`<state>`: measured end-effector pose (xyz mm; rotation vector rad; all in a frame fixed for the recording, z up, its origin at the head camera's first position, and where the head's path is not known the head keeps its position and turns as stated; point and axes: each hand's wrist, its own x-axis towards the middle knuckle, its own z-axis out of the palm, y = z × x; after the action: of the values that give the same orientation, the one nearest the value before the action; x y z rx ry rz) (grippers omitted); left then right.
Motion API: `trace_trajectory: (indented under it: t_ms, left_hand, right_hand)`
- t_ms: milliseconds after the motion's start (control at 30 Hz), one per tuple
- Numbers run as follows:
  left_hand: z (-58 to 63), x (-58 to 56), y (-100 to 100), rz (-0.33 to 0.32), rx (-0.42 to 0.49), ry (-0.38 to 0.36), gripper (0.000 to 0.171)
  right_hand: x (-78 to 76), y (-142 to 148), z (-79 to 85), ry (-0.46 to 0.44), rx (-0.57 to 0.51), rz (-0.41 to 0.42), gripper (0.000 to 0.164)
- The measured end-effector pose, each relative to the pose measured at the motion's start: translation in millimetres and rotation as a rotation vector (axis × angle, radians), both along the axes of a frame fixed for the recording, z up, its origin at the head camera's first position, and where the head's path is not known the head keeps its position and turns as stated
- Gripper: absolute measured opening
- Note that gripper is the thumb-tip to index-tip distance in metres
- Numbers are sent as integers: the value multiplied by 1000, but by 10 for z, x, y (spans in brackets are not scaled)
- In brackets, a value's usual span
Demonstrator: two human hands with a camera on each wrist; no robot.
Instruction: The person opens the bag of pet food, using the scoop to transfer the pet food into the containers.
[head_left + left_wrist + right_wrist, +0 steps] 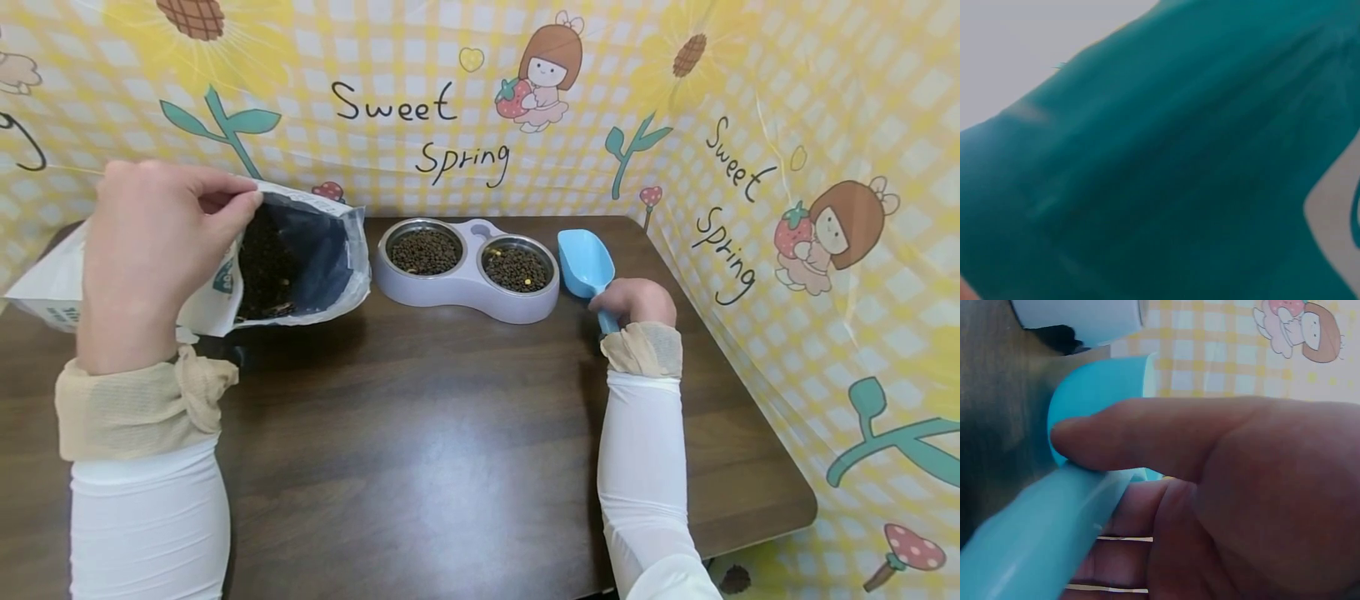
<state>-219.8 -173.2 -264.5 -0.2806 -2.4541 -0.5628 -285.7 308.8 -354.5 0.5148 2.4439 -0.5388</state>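
Note:
My left hand [153, 250] pinches the upper edge of a white foil-lined bag [352, 292] between thumb and fingers, at the left of the table. Its mouth gapes to the right, and dark brown kibble [266, 267] shows inside. The bag's teal printed side [1166, 150] fills most of the left wrist view. On the right, my right hand [637, 302] grips the handle of a light blue scoop [585, 257], thumb lying along it in the right wrist view. The scoop's bowl [1094, 387] points away from me and holds nothing visible.
Between the hands, against the back, stands a pale lilac double pet feeder [465, 287]. Its left bowl [423, 252] and right bowl [517, 267] both contain brown kibble, with a few yellow bits. A patterned cloth [390, 50] rises behind and right of the dark wooden table [420, 433].

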Motion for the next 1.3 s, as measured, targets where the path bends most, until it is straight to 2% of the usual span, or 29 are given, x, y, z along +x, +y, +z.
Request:
trace_trajectory:
  t_ms: [167,267,467,700,933,1100,1300]
  left_hand:
    - [-9,-3,-2,-4,6,0,28]
    - [-7,-4,1,-3,5,-1,28]
    - [-3,-15,6,3,3,-7,29]
    - [-1,-10,8,1,0,-9,29]
    - [-10,-12,4,-4,13,-26,29]
    - [-7,-11,2,3,7,-17,28]
    - [4,-6,6,4,1,-6,28]
  right_hand:
    - [-30,-10,-29,-28,-45,-67,60]
    - [-42,-2,-49,-31,-50,-54,60]
    - [-61,12,-59,1,35,65,47]
    - [-57,-2,-35,66,42,103,37]
    - [-57,3,-16,145,15,88,34]
    - [-62,6,-21,137,-4,76,40]
    - [-29,10,24,127,36,73,47]
